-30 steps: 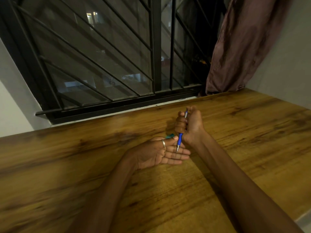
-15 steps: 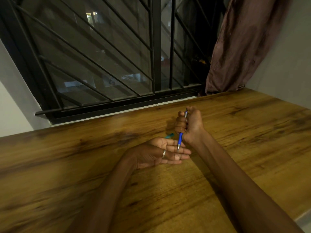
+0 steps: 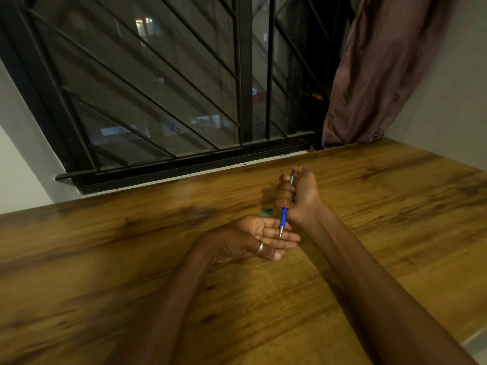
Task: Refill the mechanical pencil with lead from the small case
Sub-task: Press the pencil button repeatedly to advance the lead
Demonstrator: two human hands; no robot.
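Note:
My right hand (image 3: pixel 299 196) is a fist around a blue mechanical pencil (image 3: pixel 283 219), held upright with its metal tip pointing down and my thumb at its top end. The tip hovers over or touches the fingers of my left hand (image 3: pixel 253 239), which lies palm up and flat on the wooden table (image 3: pixel 395 206), a ring on one finger. A small teal lead case (image 3: pixel 264 213) lies on the table just behind my left hand, partly hidden by it. I cannot see any lead.
A barred window (image 3: pixel 184 88) runs along the table's far edge. A brownish curtain (image 3: pixel 382 69) hangs at the back right beside a pale wall (image 3: pixel 453 96). The table's right edge shows at the lower right.
My left hand has rolled more palm up and spread flat, uncovering more of the teal case. My right hand with the pencil has stayed almost still.

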